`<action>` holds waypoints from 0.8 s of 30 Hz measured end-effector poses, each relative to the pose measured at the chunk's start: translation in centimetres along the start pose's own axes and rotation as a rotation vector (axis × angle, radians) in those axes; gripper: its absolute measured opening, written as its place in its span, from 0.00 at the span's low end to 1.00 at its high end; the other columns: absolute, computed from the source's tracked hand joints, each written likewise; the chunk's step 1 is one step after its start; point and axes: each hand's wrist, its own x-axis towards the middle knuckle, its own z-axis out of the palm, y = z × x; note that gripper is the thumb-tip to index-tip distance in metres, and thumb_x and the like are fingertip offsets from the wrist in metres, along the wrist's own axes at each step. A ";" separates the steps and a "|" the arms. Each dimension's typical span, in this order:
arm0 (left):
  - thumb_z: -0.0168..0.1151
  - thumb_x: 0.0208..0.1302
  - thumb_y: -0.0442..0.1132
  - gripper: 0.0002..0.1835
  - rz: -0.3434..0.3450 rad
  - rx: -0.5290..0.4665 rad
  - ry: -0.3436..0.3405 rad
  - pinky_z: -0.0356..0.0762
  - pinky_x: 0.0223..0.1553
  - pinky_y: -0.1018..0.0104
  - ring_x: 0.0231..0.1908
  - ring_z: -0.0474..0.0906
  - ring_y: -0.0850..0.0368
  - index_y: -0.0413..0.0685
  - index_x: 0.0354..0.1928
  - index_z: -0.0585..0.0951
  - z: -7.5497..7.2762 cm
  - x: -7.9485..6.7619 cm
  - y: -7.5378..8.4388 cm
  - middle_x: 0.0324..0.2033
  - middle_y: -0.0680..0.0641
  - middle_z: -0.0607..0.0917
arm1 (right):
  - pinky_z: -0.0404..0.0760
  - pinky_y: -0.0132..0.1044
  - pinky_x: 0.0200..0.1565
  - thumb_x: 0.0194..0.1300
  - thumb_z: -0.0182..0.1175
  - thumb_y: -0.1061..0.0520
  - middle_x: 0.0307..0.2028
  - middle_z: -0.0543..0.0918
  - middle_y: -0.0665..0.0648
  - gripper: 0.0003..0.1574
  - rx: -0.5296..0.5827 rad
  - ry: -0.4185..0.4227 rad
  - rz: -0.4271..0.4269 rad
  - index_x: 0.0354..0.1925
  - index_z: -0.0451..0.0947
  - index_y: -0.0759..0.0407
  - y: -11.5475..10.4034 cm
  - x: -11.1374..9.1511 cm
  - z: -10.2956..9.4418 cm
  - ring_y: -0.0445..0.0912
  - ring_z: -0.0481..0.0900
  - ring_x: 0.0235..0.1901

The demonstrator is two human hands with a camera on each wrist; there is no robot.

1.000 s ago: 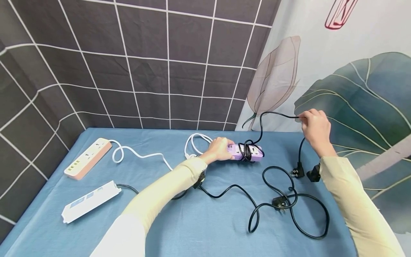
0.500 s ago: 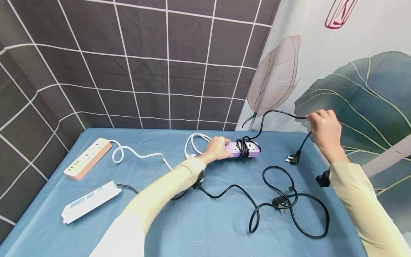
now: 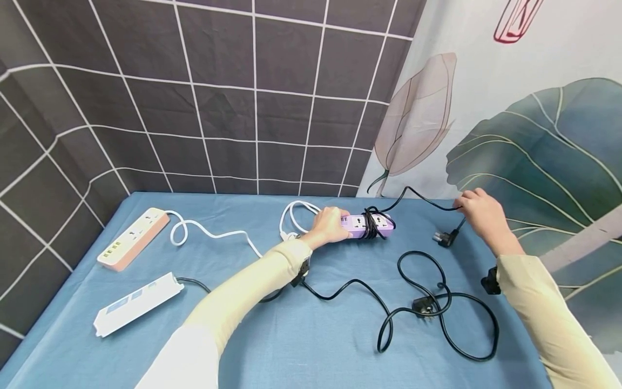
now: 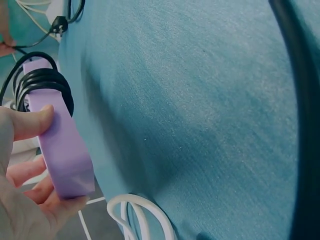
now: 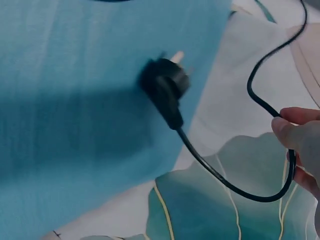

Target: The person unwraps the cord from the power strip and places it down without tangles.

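Observation:
My left hand [image 3: 330,225] grips one end of a purple power strip [image 3: 357,227], thumb on one side and fingers around the other in the left wrist view. Several turns of black cord [image 4: 47,82] are wound about the strip's far part. At the right, my right hand [image 3: 482,217] pinches that cord between thumb and fingers, and a slack stretch [image 3: 427,201] runs back to the strip. Beyond the pinch the cord loops down to a black three-pin plug [image 5: 165,87], which hangs by the table's right edge.
A white-and-pink power strip [image 3: 133,240] and a white power strip [image 3: 138,305] lie at the left. Coiled white cord [image 3: 291,210] sits behind my left hand. A loose black cord [image 3: 466,294] with its plug [image 3: 423,306] sprawls over the blue cloth [image 3: 311,346].
My right hand moved right, then lowered, and the cord stretch between the hands dropped with it. The plug swung left at first. My left hand holds the strip nearly still.

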 end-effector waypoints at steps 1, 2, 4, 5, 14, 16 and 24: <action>0.75 0.43 0.47 0.27 0.002 -0.004 0.003 0.70 0.28 0.68 0.36 0.81 0.54 0.56 0.51 0.84 0.0 0.0 0.0 0.39 0.49 0.88 | 0.78 0.51 0.34 0.46 0.69 0.73 0.29 0.82 0.64 0.07 -0.007 -0.005 -0.013 0.26 0.82 0.67 -0.1 -0.1 0.3 0.58 0.74 0.32; 0.75 0.43 0.47 0.27 0.002 -0.007 0.007 0.70 0.28 0.68 0.36 0.81 0.54 0.56 0.51 0.84 0.0 0.0 0.0 0.38 0.49 0.88 | 0.78 0.51 0.34 0.46 0.69 0.73 0.28 0.81 0.64 0.07 -0.009 -0.012 -0.025 0.26 0.82 0.67 -0.1 -0.2 0.5 0.57 0.74 0.32; 0.75 0.43 0.47 0.27 0.003 -0.007 0.012 0.70 0.28 0.68 0.35 0.81 0.55 0.56 0.51 0.84 0.0 0.0 0.0 0.38 0.49 0.87 | 0.78 0.50 0.33 0.45 0.69 0.72 0.27 0.81 0.64 0.07 -0.013 -0.023 -0.040 0.26 0.82 0.68 -0.3 -0.3 0.9 0.57 0.74 0.31; 0.75 0.43 0.47 0.27 0.004 -0.006 0.013 0.70 0.28 0.69 0.35 0.80 0.55 0.56 0.51 0.84 0.0 0.0 0.0 0.38 0.49 0.87 | 0.78 0.50 0.33 0.45 0.69 0.72 0.27 0.81 0.63 0.07 -0.018 -0.032 -0.045 0.26 0.82 0.68 -0.4 -0.3 1.1 0.57 0.74 0.30; 0.76 0.43 0.47 0.26 0.011 -0.009 0.006 0.70 0.29 0.69 0.36 0.80 0.55 0.56 0.50 0.84 -0.1 -0.2 0.1 0.38 0.49 0.87 | 0.78 0.50 0.36 0.45 0.69 0.72 0.28 0.82 0.63 0.08 -0.051 -0.104 -0.120 0.27 0.83 0.65 -1.4 -1.2 2.9 0.57 0.76 0.33; 0.75 0.44 0.47 0.26 0.010 -0.003 0.004 0.70 0.30 0.69 0.36 0.80 0.55 0.57 0.50 0.84 0.0 -0.2 0.1 0.38 0.49 0.87 | 0.78 0.49 0.36 0.46 0.67 0.74 0.28 0.82 0.62 0.09 -0.073 -0.126 -0.145 0.27 0.83 0.64 -1.6 -1.4 3.3 0.56 0.77 0.33; 0.76 0.44 0.48 0.26 0.014 0.014 -0.006 0.71 0.32 0.68 0.38 0.80 0.54 0.58 0.51 0.84 0.1 -0.2 0.2 0.40 0.50 0.87 | 0.78 0.50 0.37 0.44 0.65 0.77 0.28 0.82 0.61 0.14 -0.135 -0.136 -0.181 0.27 0.83 0.62 -1.7 -1.3 3.9 0.56 0.77 0.34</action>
